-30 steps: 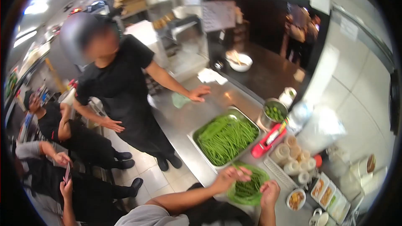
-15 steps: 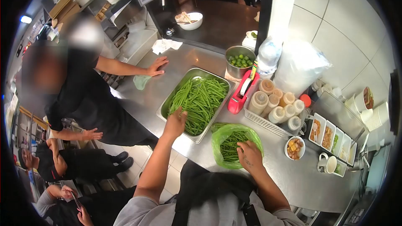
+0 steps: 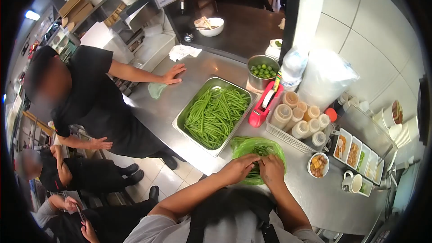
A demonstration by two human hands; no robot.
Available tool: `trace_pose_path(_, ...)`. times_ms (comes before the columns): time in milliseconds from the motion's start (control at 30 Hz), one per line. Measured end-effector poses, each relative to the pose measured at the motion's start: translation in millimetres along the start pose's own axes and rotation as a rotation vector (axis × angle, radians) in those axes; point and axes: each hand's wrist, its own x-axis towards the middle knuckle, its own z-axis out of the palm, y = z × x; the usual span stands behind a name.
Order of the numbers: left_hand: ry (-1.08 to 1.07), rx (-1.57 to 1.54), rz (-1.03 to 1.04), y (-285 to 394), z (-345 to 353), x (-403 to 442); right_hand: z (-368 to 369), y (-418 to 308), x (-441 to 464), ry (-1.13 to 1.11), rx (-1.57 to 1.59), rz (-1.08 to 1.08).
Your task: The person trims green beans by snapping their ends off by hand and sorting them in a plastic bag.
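A light green plastic bag (image 3: 280, 155) with green beans (image 3: 254, 173) inside stands open at the counter's front edge. My left hand (image 3: 240, 169) and my right hand (image 3: 272, 170) meet over its mouth, fingers curled and pinched, fingertips nearly touching. Whatever lies between the fingertips is too small and hidden to make out. Left of the bag, a rectangular steel tray (image 3: 179, 119) is heaped with long green beans (image 3: 215, 116).
Behind the bag are a red tape dispenser (image 3: 259, 116), a white basket (image 3: 288, 136) of sauce bottles and a steel pot (image 3: 262, 81) of limes. At right is a bowl of food (image 3: 318, 165). A co-worker's hand (image 3: 173, 74) rests on the counter; other people stand left.
My left hand has moved right, from above the tray to the bag, meeting my right hand. My right hand has stayed over the bag, with its fingers drawn in.
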Motion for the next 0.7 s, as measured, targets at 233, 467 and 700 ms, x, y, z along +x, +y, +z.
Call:
trace_pose_path(233, -0.098, -0.011, -0.043, -2, 3, 8, -45, -23, -2, 0.042, 0.224, -0.072)
trace_pose_path(467, -0.037, 0.082, -0.004, 18, -12, 15, -62, -24, 1, 0.119, 0.172, -0.047)
trace_pose_path(700, -0.145, 0.231, 0.012, 20, -18, 14, -65, -21, 4, 0.097, 0.174, -0.145)
